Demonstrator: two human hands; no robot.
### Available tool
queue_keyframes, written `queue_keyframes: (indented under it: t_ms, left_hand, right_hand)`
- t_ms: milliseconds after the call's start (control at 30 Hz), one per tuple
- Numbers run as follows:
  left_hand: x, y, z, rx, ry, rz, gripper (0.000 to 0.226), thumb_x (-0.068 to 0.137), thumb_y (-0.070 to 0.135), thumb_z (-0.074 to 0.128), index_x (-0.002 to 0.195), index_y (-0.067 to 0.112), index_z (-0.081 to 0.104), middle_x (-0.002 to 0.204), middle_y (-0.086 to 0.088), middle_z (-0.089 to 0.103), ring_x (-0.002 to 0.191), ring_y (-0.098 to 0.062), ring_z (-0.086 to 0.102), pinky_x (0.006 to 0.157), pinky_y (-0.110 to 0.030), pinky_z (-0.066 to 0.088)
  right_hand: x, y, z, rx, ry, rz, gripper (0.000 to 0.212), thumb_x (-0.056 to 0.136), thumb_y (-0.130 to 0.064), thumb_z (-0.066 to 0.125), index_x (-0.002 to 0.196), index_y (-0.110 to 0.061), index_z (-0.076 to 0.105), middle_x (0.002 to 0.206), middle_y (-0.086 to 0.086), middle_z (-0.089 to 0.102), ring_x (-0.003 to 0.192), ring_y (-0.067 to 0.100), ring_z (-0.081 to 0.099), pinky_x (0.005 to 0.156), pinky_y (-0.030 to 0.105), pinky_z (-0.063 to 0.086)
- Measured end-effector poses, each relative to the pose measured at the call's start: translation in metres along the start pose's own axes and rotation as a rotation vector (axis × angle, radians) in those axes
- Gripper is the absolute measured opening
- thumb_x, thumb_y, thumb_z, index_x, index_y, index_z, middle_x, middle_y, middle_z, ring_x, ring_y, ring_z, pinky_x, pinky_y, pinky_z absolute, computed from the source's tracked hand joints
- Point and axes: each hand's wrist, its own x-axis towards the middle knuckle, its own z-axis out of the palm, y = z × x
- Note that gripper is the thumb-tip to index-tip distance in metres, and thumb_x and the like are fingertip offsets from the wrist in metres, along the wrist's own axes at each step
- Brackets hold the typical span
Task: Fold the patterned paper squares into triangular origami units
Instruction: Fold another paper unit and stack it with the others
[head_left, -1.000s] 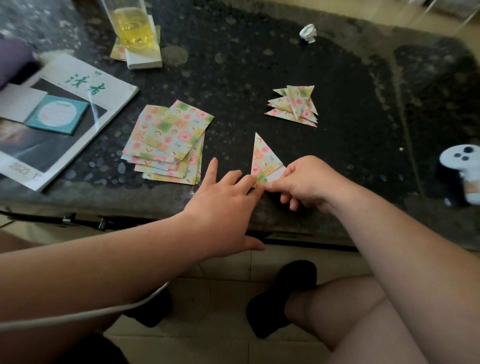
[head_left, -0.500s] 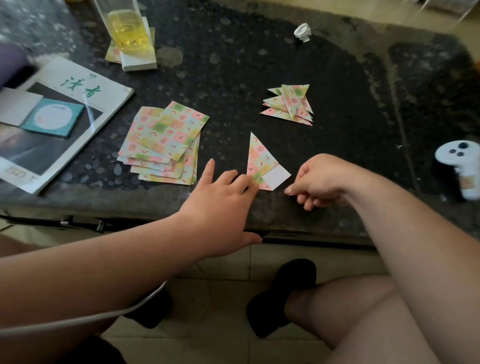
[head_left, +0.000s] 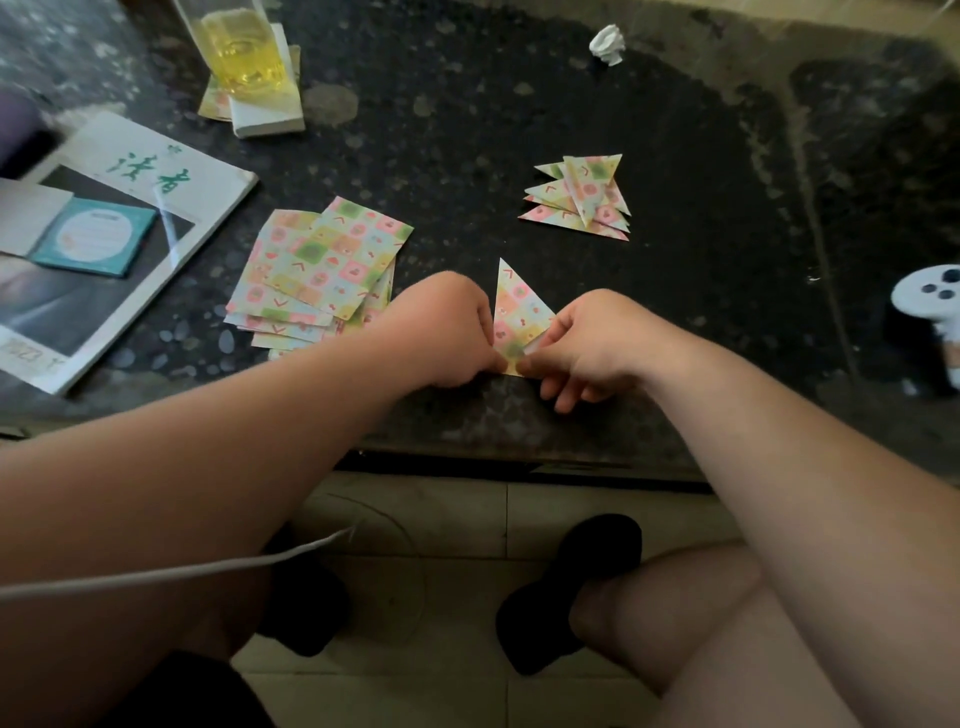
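Dark stone table (head_left: 467, 130): carries every item listed below.

Magazine (head_left: 104, 249): lies at the far left, a teal card resting on its cover.

Stack of unfolded squares (head_left: 317, 270): fanned loosely, left of centre, its near edge partly under my left forearm.

My left hand (head_left: 447, 332): fingers curled, knuckles up, pinching the lower left edge of the working triangle (head_left: 517, 306).

My right hand (head_left: 592, 343): thumb and forefinger pinch the triangle's lower right corner, where a white underside shows; the other fingers hang curled above the table's near edge.

Pile of finished units (head_left: 582, 200): beyond the hands and slightly right, well apart from the working piece. The units overlap, and the top one points toward me.

Working triangle: sits near the table's front edge, between both hands and touching each. Its sharp apex points away from me, toward the far side. The long axis runs near to far, the tip leaning slightly left. Patterned face up. I cannot tell whether it lies fully flat.

Glass (head_left: 239, 47): holds yellow liquid and stands far left on a white block.

Paper wad (head_left: 607, 44): white, at the far edge.
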Motion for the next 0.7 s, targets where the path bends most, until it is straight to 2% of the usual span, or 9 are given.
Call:
queue_keyframes:
  t_ms: [267,367,433,533,633,700]
  left_hand:
    - [0.011,0.008,-0.015,0.112,-0.167,0.001,0.018,0.079,0.027,0.086,0.074,0.028,0.069,0.083,0.011,0.066,0.085,-0.014,0.062,0.07,-0.027,0.044]
    - [0.01,0.007,-0.017,0.115,-0.181,-0.005,0.009,0.082,0.022,0.084,0.083,0.028,0.076,0.087,0.01,0.069,0.085,-0.013,0.063,0.073,-0.026,0.046]
    - [0.009,0.008,-0.018,0.104,-0.177,-0.013,0.011,0.082,0.021,0.083,0.091,0.027,0.079,0.089,0.01,0.07,0.086,-0.013,0.062,0.075,-0.026,0.047]
    - [0.009,0.009,-0.018,0.107,-0.161,-0.024,0.017,0.081,0.021,0.085,0.093,0.026,0.073,0.089,0.008,0.065,0.092,-0.017,0.061,0.077,-0.029,0.048]
    - [0.008,0.004,-0.016,0.065,-0.133,-0.024,0.026,0.081,0.019,0.084,0.083,0.029,0.061,0.095,0.004,0.067,0.095,-0.019,0.063,0.078,-0.032,0.051]
    - [0.006,-0.002,-0.015,-0.001,-0.093,-0.015,0.026,0.081,0.02,0.084,0.082,0.029,0.06,0.096,0.004,0.069,0.094,-0.019,0.064,0.078,-0.032,0.053]
  right_hand:
    - [0.0,0.002,-0.002,0.018,-0.019,0.0,0.012,0.093,-0.022,0.077,0.095,-0.011,0.073,0.073,0.006,0.078,0.054,0.014,0.072,0.042,0.018,0.047]
    - [0.0,0.003,-0.001,0.03,-0.018,0.001,0.012,0.093,-0.02,0.076,0.097,-0.01,0.073,0.073,0.006,0.077,0.055,0.015,0.072,0.043,0.019,0.048]
    - [0.0,0.003,-0.002,0.035,-0.015,0.002,0.012,0.093,-0.02,0.076,0.098,-0.009,0.072,0.072,0.006,0.077,0.054,0.014,0.072,0.043,0.019,0.049]
    - [-0.002,0.003,-0.001,0.045,-0.005,0.006,0.011,0.094,-0.019,0.075,0.097,-0.008,0.072,0.071,0.006,0.077,0.053,0.014,0.071,0.044,0.019,0.049]
    - [-0.006,0.002,-0.002,0.053,-0.001,0.013,0.009,0.093,-0.016,0.075,0.097,-0.008,0.073,0.074,0.009,0.078,0.055,0.015,0.072,0.046,0.021,0.051]
    - [-0.008,0.002,-0.004,0.039,0.018,0.006,0.008,0.092,-0.016,0.076,0.095,-0.009,0.073,0.074,0.008,0.078,0.053,0.014,0.071,0.044,0.021,0.051]
